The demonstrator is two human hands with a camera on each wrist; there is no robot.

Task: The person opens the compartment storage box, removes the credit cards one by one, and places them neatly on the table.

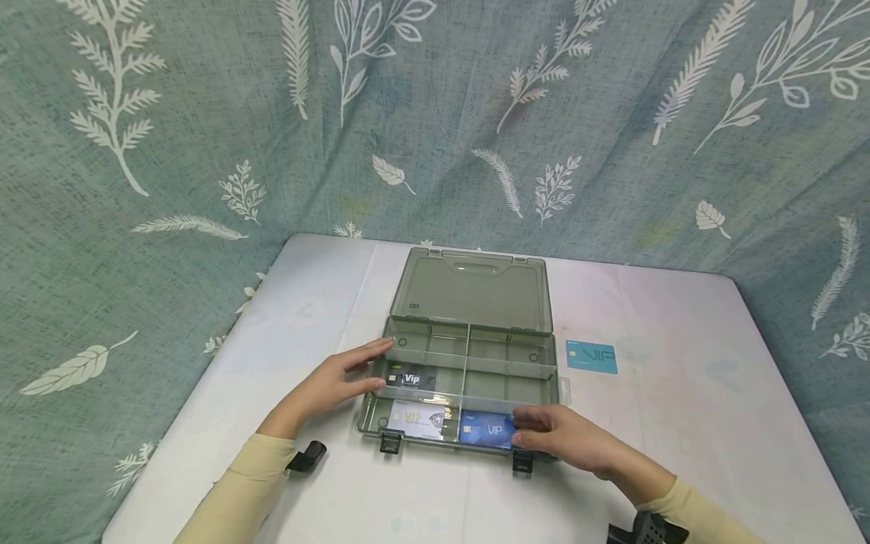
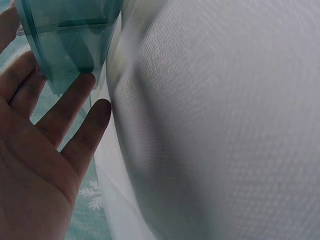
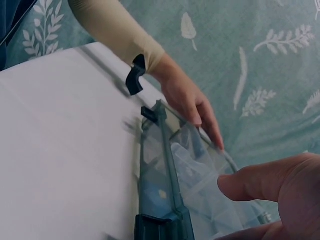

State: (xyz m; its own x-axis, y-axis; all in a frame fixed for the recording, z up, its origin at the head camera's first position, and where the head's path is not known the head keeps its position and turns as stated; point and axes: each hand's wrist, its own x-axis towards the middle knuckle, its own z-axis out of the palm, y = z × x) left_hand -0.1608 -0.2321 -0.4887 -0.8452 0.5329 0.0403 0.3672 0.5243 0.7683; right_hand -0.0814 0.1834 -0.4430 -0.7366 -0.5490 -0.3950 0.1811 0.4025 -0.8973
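- Step, my read: cards are going into box (image 1: pixel 510 387) compts one by one, & blue card (image 1: pixel 485 429) is at the placing/adjusting stage, front R compt.
- Box sits mid-table (image 1: pixel 680 446), lid (image 1: pixel 472 289) swung back, latches (image 1: pixel 390 442) facing the person.
- Other cards inside: black card (image 1: pixel 410 378) in middle L compt, white card (image 1: pixel 416 419) in front L compt.
- Teal card (image 1: pixel 592 357) lies on table just R of box, apart from both hands.
- R hand (image 1: pixel 566 436): over front R compt, at R end of blue card, covering a bit of it. R wrist view has thumb well apart from fingers, nothing pinched btwn them that I can see; hand looks relaxed. Can't tell if fingertips actually touch the card.
- L hand (image 1: pixel 333 385): at box's L side, thumb & fingers spread, no pinch. Fingertips at the side wall/rim, seemingly touching, prob. just steadying; L wrist view also has fingers apart. How hard they press, can't tell.
- Next, prob.: R hand lifts clear of blue card, then goes over to teal card. That'd need a thin-edge pinch, as a flat card is likely hard to get under; L hand can stay put so box doesn't slide.
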